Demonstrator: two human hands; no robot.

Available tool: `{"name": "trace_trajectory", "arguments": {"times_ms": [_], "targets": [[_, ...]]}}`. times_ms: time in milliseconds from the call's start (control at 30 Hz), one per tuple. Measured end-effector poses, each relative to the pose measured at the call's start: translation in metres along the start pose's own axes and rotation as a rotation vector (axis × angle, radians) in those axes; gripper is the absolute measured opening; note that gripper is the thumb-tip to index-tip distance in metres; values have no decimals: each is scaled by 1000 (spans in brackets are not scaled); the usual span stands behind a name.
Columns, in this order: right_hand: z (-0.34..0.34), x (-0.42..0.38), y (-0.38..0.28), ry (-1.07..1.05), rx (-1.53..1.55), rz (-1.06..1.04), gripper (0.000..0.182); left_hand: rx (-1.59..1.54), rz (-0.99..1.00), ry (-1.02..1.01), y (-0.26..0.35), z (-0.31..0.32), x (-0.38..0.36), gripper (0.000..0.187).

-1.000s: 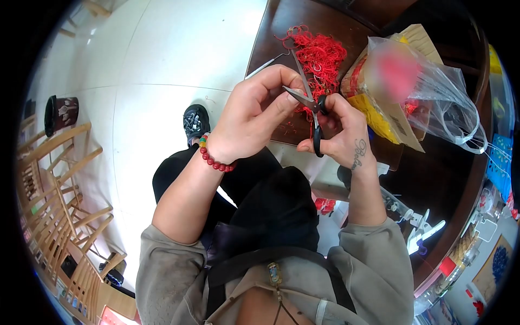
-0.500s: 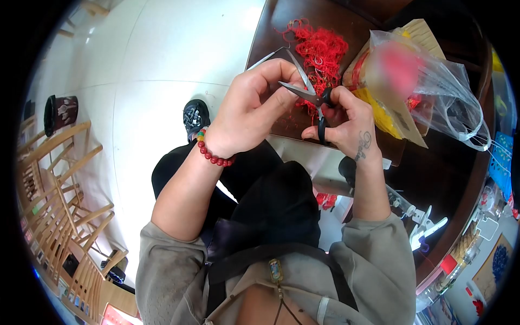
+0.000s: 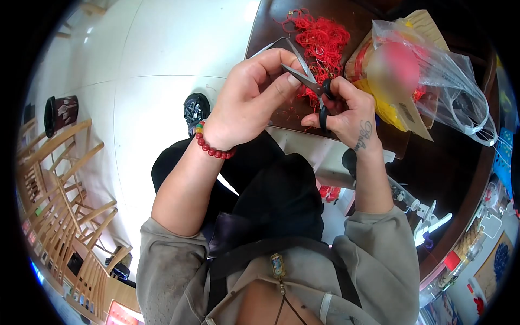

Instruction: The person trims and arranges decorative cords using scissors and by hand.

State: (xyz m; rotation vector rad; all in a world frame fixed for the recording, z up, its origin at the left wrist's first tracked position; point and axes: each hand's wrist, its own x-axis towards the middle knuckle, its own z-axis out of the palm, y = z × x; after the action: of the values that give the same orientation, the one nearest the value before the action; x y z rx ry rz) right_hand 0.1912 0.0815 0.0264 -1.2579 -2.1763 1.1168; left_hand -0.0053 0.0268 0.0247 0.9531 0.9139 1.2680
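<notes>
- While the open scissors (image 3: pixel 318 88) are held in the half-curled right hand (image 3: pixel 352 111), red cords (image 3: pixel 323 42) are heaped on the table (image 3: pixel 268 26).
- The left hand (image 3: pixel 246 103) is pinched closed beside the blades (image 3: pixel 304 78); contents unclear.

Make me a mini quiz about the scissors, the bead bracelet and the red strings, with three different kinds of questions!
1. True or false: the blades of the scissors are closed together.
2. Fill in the missing word: the red bead bracelet is on the person's ____ wrist.
3. What lies on the dark table? A: a football. B: red strings. C: a banana.

Key: 1 false; 2 left; 3 B.
</notes>
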Motion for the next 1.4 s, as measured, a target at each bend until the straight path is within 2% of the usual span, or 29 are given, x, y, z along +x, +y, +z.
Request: {"name": "trace_trajectory", "arguments": {"times_ms": [233,433,533,633,767,900,1000,1100,1400], "targets": [[7,0,7,107,-88,-90,53,29,2,3,-3,-2,1,12],[10,-1,13,119,-117,-87,51,-6,-15,29,-3,2,2,11],[11,-3,16,45,236,105,45,-11,-39,46,-2,3,4,12],[23,-5,3,162,765,33,38,-8,-55,78,-3,3,6,13],[34,-2,-13,277,904,-134,32,-42,-92,110,-1,5,6,14],[40,2,-21,339,963,-22,25,7,-109,105,-3,5,6,14],[34,3,-19,311,893,22,22,0,-122,99,-5,1,6,14],[33,4,-16,287,935,-9,20,-7,-137,99,-4,1,6,14],[26,5,-10,176,1132,159,21,39,-151,57,0,0,5,12]]}}
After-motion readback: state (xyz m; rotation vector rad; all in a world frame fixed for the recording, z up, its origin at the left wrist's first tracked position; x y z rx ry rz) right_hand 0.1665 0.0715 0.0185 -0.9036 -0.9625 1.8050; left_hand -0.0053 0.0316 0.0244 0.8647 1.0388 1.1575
